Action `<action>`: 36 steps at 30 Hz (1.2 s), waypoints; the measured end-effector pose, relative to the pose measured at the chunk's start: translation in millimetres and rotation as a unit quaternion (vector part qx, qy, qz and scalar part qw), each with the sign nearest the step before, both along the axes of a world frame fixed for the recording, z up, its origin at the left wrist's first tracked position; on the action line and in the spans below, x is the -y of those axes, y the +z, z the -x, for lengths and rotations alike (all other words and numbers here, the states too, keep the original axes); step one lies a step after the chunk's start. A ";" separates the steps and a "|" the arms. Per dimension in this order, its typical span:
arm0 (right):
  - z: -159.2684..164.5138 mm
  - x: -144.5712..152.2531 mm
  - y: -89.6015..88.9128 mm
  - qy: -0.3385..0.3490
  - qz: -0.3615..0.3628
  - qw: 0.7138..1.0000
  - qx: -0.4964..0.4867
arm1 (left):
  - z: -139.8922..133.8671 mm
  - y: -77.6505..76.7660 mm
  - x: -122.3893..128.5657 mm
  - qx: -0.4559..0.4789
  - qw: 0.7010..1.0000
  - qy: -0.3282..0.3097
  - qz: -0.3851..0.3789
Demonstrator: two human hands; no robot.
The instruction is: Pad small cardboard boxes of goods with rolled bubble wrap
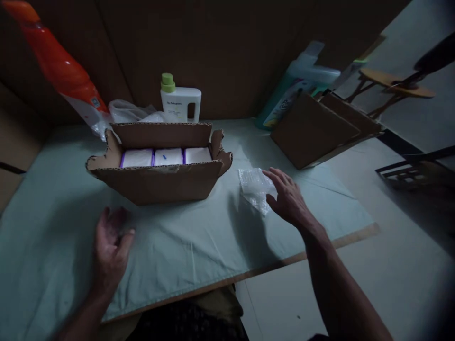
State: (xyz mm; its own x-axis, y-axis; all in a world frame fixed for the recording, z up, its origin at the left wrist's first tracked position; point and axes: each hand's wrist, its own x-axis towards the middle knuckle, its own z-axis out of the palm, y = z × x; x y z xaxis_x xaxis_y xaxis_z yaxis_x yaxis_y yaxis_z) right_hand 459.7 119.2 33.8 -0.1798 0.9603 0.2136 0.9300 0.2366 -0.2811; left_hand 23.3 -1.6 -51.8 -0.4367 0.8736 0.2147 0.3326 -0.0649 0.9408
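Hovering right hand (284,196): it is held just beside the bubble wrap (254,182), with the fingers slightly curved and the thumb kept apart from them, so the hand is open; whether the wrap is touched by the fingertips cannot be told.
Left hand (112,241): it is held open before the front left corner of the open box (174,184); the fingers are blurred, but the thumb is seen apart.
Bubble wrap: it is laid on the cloth (177,241), to the right of the open box.
Open box: it is stood upright with the flaps raised, and 3 white packs (138,158) with purple edges are seen in 1 row; the middle 1 is marked with blue.
Behind the open box: crumpled clear plastic (130,111) and 1 white bottle (182,104) with a green cap are placed.
Left edge: 1 orange bottle (67,71) is seen tilted.
Right side: 1 blue-green bottle (280,94) is partly hidden by the second box (313,125).
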 end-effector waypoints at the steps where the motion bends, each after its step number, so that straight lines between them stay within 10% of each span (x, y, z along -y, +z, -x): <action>1: -10.1 -2.8 -2.0 -0.013 0.022 0.999 0.028 | -0.8 -2.2 11.3 -0.005 1.000 0.010 0.001; 6: 4.6 -4.3 5.2 -0.104 -0.073 0.981 -0.145 | -20.1 9.8 46.0 -0.030 0.999 -0.002 0.038; 9: 43.9 20.0 29.1 -0.108 -0.179 0.874 -0.439 | -45.2 30.0 51.3 0.016 0.994 -0.084 0.069; 13: 103.9 66.5 53.2 -0.065 -0.102 0.733 -0.669 | -87.2 53.2 47.9 0.217 0.952 -0.197 0.092; 19: 161.6 99.5 37.7 -0.043 0.009 0.657 -0.752 | -105.9 75.5 48.2 0.424 0.840 -0.283 0.185; 26: 132.5 105.7 -16.6 -0.045 0.161 0.776 -0.608 | -25.6 72.7 33.8 0.144 0.953 -0.133 0.232; 31: 80.4 99.5 -24.9 -0.099 0.096 0.890 -0.434 | 23.5 67.9 26.9 -0.192 0.942 -0.056 0.269; 36: 74.4 52.2 -14.9 -0.044 0.069 0.940 -0.332 | 45.3 65.5 -8.0 -0.182 0.974 -0.019 0.136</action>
